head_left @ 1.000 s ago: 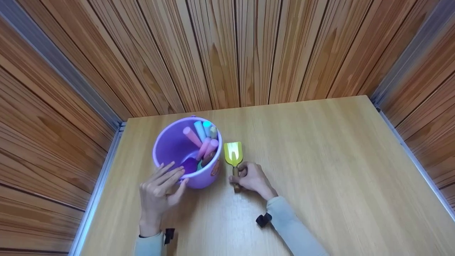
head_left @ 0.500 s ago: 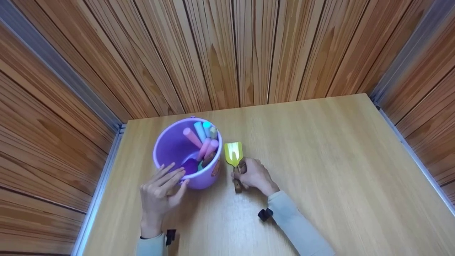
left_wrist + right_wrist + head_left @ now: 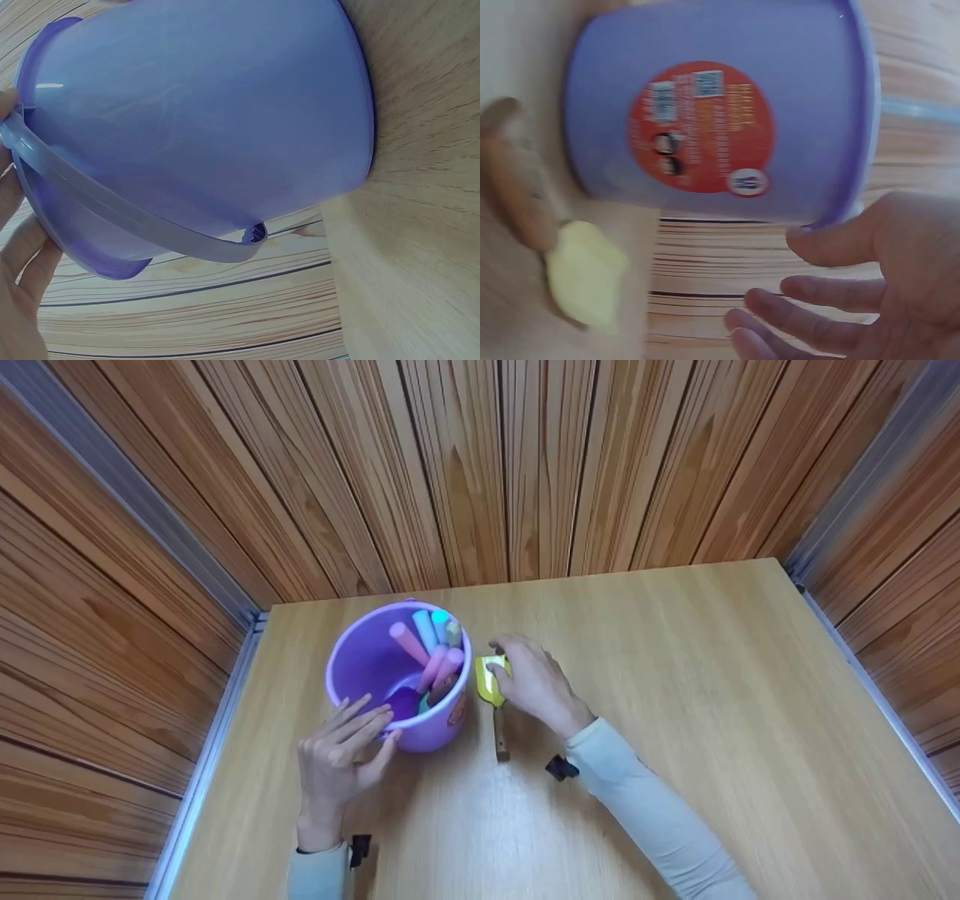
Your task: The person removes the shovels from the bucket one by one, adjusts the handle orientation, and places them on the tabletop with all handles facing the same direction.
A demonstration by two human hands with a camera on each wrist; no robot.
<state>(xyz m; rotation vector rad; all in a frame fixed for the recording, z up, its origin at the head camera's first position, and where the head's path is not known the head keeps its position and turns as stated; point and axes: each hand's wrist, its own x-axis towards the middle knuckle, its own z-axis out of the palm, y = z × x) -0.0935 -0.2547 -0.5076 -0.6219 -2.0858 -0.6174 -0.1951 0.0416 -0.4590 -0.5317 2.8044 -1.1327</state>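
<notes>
A purple bucket (image 3: 421, 741) stands upright on the table, with several coloured handles inside, among them a pink one (image 3: 408, 643) and a light blue one (image 3: 425, 631). My left hand (image 3: 334, 761) holds its near rim, fingers over the edge and thumb outside. The bucket handle (image 3: 135, 217) hangs down the side in the left wrist view. A toy shovel with a yellow blade (image 3: 586, 274) and brown handle (image 3: 517, 176) lies on the table right of the bucket. Above the blade is my right hand (image 3: 536, 682), fingers spread and holding nothing.
The wooden table (image 3: 675, 697) reaches back to a wood-panelled wall (image 3: 480, 472). Panelled walls also stand at left and right, with metal rails (image 3: 214, 735) along the table's sides. A round red label (image 3: 701, 127) is on the bucket's side.
My right hand has let go of the shovel's handle and moved away from me, over the blade. The shovel stays on the table. My left hand remains on the rim.
</notes>
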